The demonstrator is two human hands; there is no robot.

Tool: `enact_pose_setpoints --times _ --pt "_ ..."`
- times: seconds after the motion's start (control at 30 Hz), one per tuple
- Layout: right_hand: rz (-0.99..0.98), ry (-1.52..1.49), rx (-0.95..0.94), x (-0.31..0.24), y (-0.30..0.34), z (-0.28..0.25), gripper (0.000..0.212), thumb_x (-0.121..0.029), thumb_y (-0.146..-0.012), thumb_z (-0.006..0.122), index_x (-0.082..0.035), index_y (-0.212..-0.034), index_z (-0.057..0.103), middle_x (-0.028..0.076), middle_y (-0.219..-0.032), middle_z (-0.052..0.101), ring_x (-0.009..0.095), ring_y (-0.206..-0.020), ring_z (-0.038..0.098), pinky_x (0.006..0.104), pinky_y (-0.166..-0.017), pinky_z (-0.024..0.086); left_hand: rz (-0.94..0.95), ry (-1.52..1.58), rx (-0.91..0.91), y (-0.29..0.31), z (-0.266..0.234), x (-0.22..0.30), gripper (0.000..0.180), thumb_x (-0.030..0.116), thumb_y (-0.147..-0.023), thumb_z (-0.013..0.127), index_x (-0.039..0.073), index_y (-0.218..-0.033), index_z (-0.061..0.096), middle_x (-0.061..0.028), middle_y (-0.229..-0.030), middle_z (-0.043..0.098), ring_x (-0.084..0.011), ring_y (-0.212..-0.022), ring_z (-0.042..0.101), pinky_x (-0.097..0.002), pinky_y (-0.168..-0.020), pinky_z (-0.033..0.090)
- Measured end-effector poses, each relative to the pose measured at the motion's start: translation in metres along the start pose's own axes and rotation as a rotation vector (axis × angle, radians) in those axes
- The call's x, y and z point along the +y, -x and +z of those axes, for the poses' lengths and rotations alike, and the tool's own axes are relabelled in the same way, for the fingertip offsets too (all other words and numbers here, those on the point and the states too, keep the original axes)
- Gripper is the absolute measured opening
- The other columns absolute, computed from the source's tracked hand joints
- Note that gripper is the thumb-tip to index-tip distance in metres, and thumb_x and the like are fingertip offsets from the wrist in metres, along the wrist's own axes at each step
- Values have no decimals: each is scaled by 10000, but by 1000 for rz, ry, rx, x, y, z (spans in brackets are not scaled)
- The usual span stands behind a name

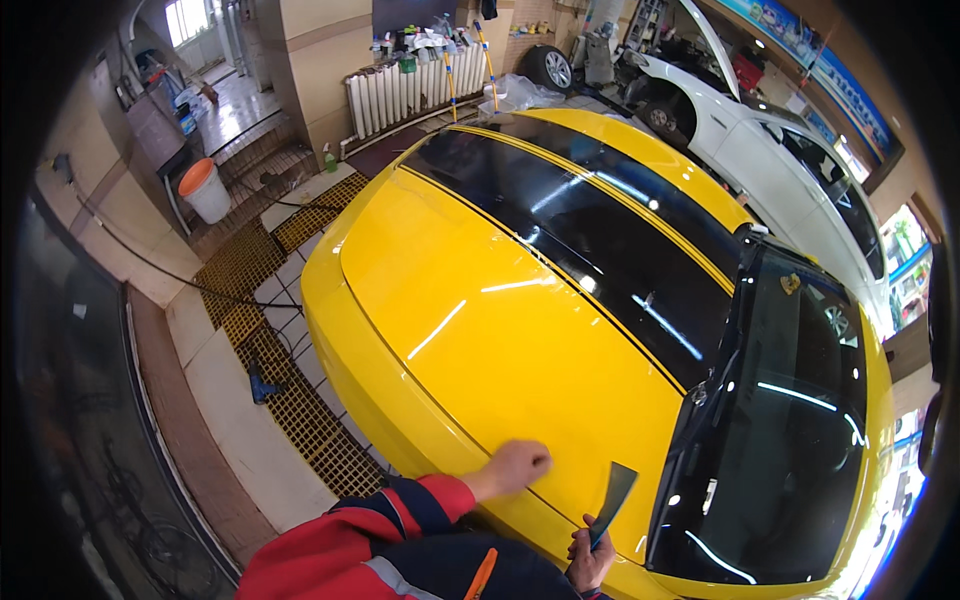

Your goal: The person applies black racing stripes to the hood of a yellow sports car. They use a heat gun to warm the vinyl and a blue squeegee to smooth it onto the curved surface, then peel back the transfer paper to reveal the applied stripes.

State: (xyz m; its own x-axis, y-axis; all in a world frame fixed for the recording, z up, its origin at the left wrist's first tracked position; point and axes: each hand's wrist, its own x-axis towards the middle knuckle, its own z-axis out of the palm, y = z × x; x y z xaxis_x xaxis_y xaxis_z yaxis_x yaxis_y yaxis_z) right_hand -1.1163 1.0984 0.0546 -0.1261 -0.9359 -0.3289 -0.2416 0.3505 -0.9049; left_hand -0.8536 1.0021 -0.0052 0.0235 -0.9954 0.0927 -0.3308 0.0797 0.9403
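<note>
My left hand is over the near edge of the yellow hood, beside the fender. Its fingers are curled in, and whatever they may hold is hidden. At the lower right, my right hand grips the lower end of a flat, dark green squeegee blade. The blade points up and widens toward its far end, with the yellow paint behind it. Two black stripes with thin yellow lines run along the middle of the hood. Reflections of lamps streak the glossy surface.
The car's windshield lies at right. A blue heat-gun-like tool rests by the yellow floor grating. Farther back are an orange-rimmed bucket, a radiator, a loose wheel and a white car.
</note>
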Motion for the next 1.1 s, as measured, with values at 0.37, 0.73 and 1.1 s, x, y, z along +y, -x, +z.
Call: enact_pose_setpoints --times 0.37,0.73,1.1 --pt "73 -21 102 -76 -22 85 373 -65 -1047 651 36 -1405 620 68 -845 663 120 -615 591 262 -548 482 -398 206 492 -221 -242 -139 202 135 -1000 678 -3 -1144 710 -130 -950 743 -234 -821 734 -374 -763 588" --pt "84 151 136 -86 -46 101 313 -97 -1016 725 -9 -1314 694 28 -793 661 104 -636 632 271 -588 509 -135 -761 114 -324 -295 -100 347 222 -1008 797 23 -1283 727 -174 -1308 703 -359 -1221 688 -419 -1072 564" --pt "130 81 154 -80 -61 103 322 -61 -1012 708 1 -1327 681 25 -799 645 110 -623 609 266 -572 492 -548 -147 816 -352 -324 -144 396 180 -1064 715 -41 -1381 628 -229 -1302 653 -341 -1203 674 -420 -1035 579"
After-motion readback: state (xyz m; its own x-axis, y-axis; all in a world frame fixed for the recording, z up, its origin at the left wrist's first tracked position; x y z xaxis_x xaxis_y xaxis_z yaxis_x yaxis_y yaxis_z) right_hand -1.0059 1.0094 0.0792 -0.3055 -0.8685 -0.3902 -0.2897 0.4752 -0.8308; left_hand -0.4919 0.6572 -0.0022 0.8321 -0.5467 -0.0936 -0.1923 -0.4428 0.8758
